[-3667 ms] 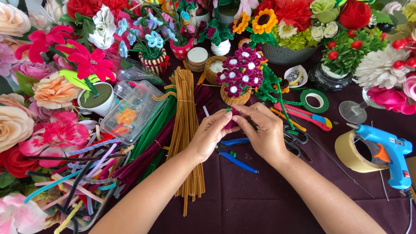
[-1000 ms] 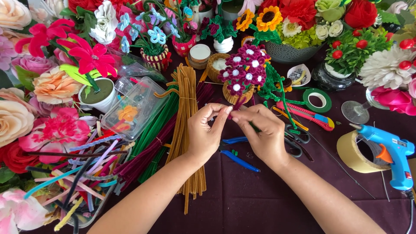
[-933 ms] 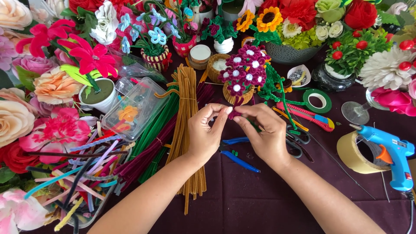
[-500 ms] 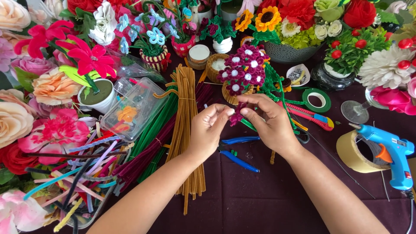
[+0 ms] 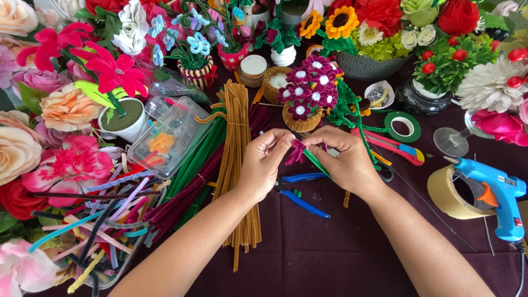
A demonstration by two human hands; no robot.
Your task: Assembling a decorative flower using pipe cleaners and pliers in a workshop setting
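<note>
A dark maroon table (image 5: pixel 341 258) runs from near to far, its far edge and left side banked with finished flowers — roses (image 5: pixel 16 154), a sunflower (image 5: pixel 341 21), red blooms (image 5: pixel 379 14) in pots. Left of centre lie long bundles of pipe cleaners: a tan bundle (image 5: pixel 237 165), then green (image 5: pixel 195 157) and maroon (image 5: pixel 181 201) ones, with a loose mixed heap (image 5: pixel 93 220) at the near left beside a clear plastic box (image 5: pixel 170 137). On the right sit a blue glue gun (image 5: pixel 492 192), a tape roll (image 5: pixel 448 192), a green tape ring (image 5: pixel 403 126) and a red cutter (image 5: pixel 390 146). Beyond the hands stands a small basket of maroon flowers (image 5: pixel 308 93), already made up. Blue pliers (image 5: pixel 302 192) lie just near the hands. At the centre, the left hand (image 5: pixel 264 165) and the right hand (image 5: pixel 344 159) meet over the table, both closed narrow in a pinch on one small maroon flower (image 5: pixel 297 151) with a green stem (image 5: pixel 318 163) slanting down under the right palm. The flower head looks formed and the stem appears attached, so this piece seems well along — what is left, by my reading, is shaping petals or securing the join; whether the stem is wrapped fully I cannot tell, since the fingers hide it. Plenty of uncut pipe cleaners remain.
</note>
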